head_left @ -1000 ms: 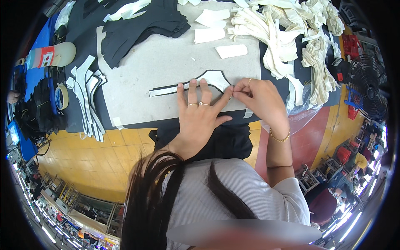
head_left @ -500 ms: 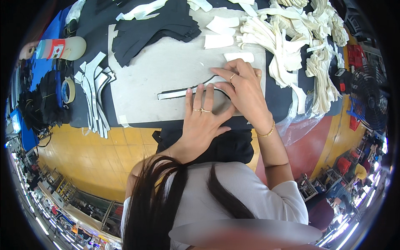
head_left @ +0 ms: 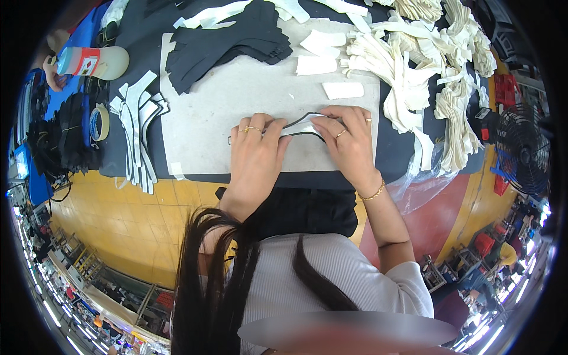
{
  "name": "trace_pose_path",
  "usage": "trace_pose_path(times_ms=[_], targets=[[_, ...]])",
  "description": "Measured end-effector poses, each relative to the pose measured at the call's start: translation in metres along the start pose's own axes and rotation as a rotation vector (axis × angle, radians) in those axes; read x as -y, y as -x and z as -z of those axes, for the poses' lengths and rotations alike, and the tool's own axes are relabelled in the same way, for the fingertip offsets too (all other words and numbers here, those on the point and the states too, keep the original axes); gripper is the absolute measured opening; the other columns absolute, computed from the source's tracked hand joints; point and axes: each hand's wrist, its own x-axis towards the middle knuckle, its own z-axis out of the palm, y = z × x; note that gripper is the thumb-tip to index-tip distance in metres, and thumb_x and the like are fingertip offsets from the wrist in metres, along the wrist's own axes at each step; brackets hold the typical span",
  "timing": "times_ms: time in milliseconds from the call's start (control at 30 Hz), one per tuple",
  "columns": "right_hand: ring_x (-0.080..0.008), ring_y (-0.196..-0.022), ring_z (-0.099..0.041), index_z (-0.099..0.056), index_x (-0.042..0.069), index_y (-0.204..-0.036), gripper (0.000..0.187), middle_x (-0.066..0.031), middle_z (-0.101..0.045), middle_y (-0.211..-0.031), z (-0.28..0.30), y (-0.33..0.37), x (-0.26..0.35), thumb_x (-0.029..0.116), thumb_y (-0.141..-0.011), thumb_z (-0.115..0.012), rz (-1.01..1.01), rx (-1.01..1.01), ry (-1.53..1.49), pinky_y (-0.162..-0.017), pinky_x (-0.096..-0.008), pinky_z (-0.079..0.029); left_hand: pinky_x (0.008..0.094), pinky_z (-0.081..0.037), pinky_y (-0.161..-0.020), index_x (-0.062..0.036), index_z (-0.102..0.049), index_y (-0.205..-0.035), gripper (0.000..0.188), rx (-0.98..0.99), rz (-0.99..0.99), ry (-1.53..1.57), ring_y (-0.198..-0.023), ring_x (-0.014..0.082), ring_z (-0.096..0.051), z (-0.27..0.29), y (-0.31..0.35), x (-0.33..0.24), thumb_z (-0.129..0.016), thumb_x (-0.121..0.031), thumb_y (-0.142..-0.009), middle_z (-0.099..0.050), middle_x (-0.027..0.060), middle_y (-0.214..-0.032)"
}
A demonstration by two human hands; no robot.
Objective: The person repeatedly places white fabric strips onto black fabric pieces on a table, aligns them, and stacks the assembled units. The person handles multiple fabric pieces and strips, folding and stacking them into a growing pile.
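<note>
A curved white fabric piece with a black edge (head_left: 302, 127) lies across the pale grey sheet (head_left: 207, 115). My left hand (head_left: 254, 148) is closed on its narrower part, thumb and index finger pinching it. My right hand (head_left: 349, 142) grips the wider right end between thumb and fingers. The two hands are a short way apart, with the curved middle showing between them. Most of the left end is hidden under my left hand; only a small tip shows past it.
Stacked black fabric pieces (head_left: 231, 44) lie beyond my hands, near loose white pieces (head_left: 343, 90). Bundled cream strips (head_left: 396, 77) fill the right side. To the left are finished-looking black-edged strips (head_left: 139, 130), a tape roll (head_left: 99, 123) and a bottle (head_left: 103, 62) beside another person's hand (head_left: 54, 74).
My left hand has slid left along the fabric piece and gone from flat, outstretched fingers to a pinch. My right hand has shifted slightly down and right, still holding the wide end.
</note>
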Motion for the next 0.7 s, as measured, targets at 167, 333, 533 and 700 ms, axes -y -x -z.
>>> trace_pose_path(times_ms=[167,333,533,700], targets=[[-0.0214,-0.086,-0.063,-0.067,0.006,-0.095,0.023,-0.0047,-0.069,-0.099,0.021,0.002,0.003,0.001,-0.076,-0.077,-0.042,0.115,-0.211,-0.083,-0.0371,-0.046,0.0422,-0.041,-0.087,-0.0072,-0.066,-0.107,0.027,0.013,-0.001,-0.038,-0.100,0.0302,-0.055,0.003,-0.002,-0.004,-0.074,-0.011,-0.082,-0.058,0.0092,-0.105],[-0.0173,-0.074,-0.065,-0.067,0.003,-0.103,0.020,-0.0078,-0.071,-0.092,0.057,0.016,0.001,-0.002,-0.084,-0.071,-0.508,0.131,-0.407,-0.072,-0.0287,-0.053,0.0431,-0.041,-0.088,-0.0074,-0.063,-0.107,0.028,0.038,0.020,-0.047,-0.098,0.0308,-0.057,0.012,0.000,-0.002,-0.073,-0.009,-0.081,-0.059,0.0103,-0.101],[-0.0142,-0.069,-0.057,-0.070,0.001,-0.104,0.018,-0.0080,-0.064,-0.084,0.071,0.022,-0.008,0.003,-0.087,-0.070,-0.676,0.332,-0.139,-0.065,-0.0275,-0.046,0.0370,-0.048,-0.077,-0.0006,-0.067,-0.104,0.022,0.036,0.189,0.264,-0.083,0.0277,-0.063,0.037,0.011,0.022,-0.072,-0.007,-0.084,-0.063,0.0120,-0.088],[-0.0276,-0.081,-0.063,-0.068,0.001,-0.094,0.018,-0.0100,-0.065,-0.089,0.058,0.014,0.004,0.014,-0.084,-0.076,-0.606,0.341,0.006,-0.076,-0.0365,-0.045,0.0308,-0.051,-0.069,-0.0005,-0.071,-0.105,0.021,-0.279,0.465,0.305,-0.074,0.0226,-0.064,0.095,0.040,0.080,-0.074,-0.010,-0.086,-0.067,0.0105,-0.089]])
